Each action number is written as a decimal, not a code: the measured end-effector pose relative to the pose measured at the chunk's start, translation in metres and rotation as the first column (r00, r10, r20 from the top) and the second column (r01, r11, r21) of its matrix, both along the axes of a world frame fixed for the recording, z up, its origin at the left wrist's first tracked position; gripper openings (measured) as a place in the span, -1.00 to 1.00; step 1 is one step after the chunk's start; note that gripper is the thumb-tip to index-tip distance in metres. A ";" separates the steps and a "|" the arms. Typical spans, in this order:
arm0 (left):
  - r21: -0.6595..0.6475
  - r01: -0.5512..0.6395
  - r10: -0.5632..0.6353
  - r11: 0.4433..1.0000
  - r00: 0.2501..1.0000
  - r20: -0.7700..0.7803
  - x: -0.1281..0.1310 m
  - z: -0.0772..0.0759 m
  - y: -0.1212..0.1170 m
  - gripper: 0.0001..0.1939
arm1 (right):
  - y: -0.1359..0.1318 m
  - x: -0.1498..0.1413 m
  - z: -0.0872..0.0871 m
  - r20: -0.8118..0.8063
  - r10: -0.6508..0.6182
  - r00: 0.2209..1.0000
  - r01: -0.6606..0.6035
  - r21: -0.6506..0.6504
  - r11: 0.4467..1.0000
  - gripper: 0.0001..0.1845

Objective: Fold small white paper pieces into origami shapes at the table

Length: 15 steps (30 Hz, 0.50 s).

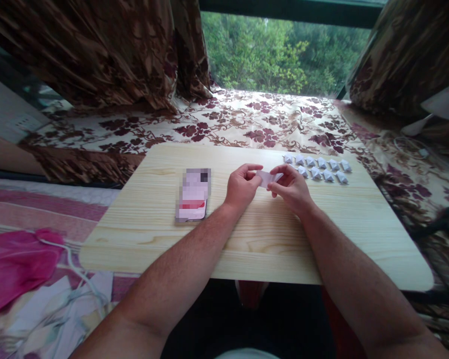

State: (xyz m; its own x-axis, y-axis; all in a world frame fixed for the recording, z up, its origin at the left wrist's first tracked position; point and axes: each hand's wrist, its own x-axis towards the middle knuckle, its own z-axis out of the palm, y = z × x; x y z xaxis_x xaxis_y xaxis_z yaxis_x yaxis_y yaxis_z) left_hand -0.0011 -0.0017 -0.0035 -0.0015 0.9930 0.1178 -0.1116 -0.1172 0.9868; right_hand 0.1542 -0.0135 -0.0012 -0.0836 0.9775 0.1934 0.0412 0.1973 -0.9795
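Between my two hands, just above the wooden table (269,239), is a small piece of folded white paper (267,179). My left hand (243,183) pinches its left end between thumb and fingers. On the other end, my right hand (290,185) is closed with the thumb below and the index finger above, and a pointed corner shows there. Beyond my right hand, several small folded white paper pieces (322,163) stand in two rows. Left of my hands lies a phone (192,194), its screen blurred.
A bed with a pink cloth (22,264), a white cable (73,257) and loose papers (45,304) is at the left. Behind the table spreads a floral cover (262,119) below a window (284,55). Brown curtains (134,55) hang on both sides.
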 end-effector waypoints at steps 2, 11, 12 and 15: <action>0.003 0.000 0.000 1.000 1.000 -0.003 0.000 0.000 0.000 -0.70 | 0.000 0.000 0.000 -0.012 -0.009 1.000 0.009 -0.009 1.000 -0.54; 0.021 -0.039 0.039 0.999 0.999 -0.020 0.000 0.001 -0.001 -0.77 | 0.000 0.000 0.000 -0.046 0.033 0.998 -0.034 -0.026 0.999 -0.48; 0.020 -0.043 0.044 0.999 0.999 -0.020 0.000 0.001 -0.001 -0.78 | 0.000 0.000 0.001 -0.047 0.041 0.998 -0.042 -0.028 0.999 -0.47; 0.017 -0.046 0.046 0.999 0.999 -0.013 0.000 0.002 -0.001 -0.79 | -0.001 0.000 0.001 -0.048 0.048 0.998 -0.049 -0.037 0.998 -0.48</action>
